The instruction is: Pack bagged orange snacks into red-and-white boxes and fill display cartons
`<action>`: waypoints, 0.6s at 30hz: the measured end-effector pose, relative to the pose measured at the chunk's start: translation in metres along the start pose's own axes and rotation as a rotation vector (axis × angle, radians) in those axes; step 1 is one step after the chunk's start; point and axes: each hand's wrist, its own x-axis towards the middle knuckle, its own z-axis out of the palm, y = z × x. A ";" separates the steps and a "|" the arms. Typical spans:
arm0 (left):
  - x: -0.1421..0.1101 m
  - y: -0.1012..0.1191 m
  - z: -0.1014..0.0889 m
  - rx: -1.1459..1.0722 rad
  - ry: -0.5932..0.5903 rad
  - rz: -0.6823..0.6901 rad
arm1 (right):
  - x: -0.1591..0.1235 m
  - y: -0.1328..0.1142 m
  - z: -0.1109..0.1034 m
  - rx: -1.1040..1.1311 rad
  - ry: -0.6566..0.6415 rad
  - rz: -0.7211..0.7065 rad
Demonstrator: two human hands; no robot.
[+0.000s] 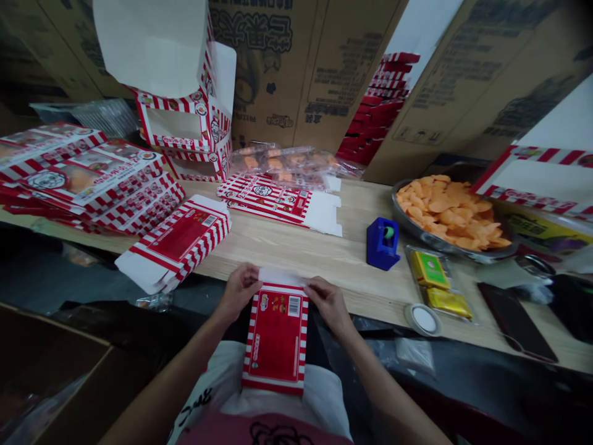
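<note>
A red-and-white striped cardboard box [278, 334] lies over my lap at the table's front edge, its printed panel and barcode facing up. My left hand [241, 287] pinches the left corner of the white flap end, and my right hand [330, 300] grips the right corner. The white flap [278, 276] between them is blurred. To the left, a stack of flattened striped boxes [180, 241] juts over the table edge. Beyond my hands, another flat striped carton [273, 201] lies on the wooden table [287, 247], with its white flaps pointing right.
A blue tape dispenser [382, 244] stands right of centre, before a metal bowl of orange chip-like pieces [451, 210]. Nearby lie yellow packets [435, 284], a tape roll [423, 319] and a dark phone-like slab [516, 321]. Folded window boxes [185, 123] and bagged orange pieces [291, 164] stand behind.
</note>
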 end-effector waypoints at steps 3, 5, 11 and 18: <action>0.001 0.008 -0.007 0.087 -0.154 0.052 | -0.004 -0.008 0.002 -0.064 -0.035 -0.038; 0.000 0.011 -0.011 0.172 -0.270 0.085 | -0.006 -0.010 0.005 -0.057 -0.045 0.001; -0.006 0.010 -0.008 0.333 -0.243 0.132 | -0.007 -0.006 0.010 -0.010 -0.052 0.058; 0.006 0.019 -0.006 0.300 -0.243 0.077 | 0.005 -0.023 0.008 -0.186 -0.007 0.025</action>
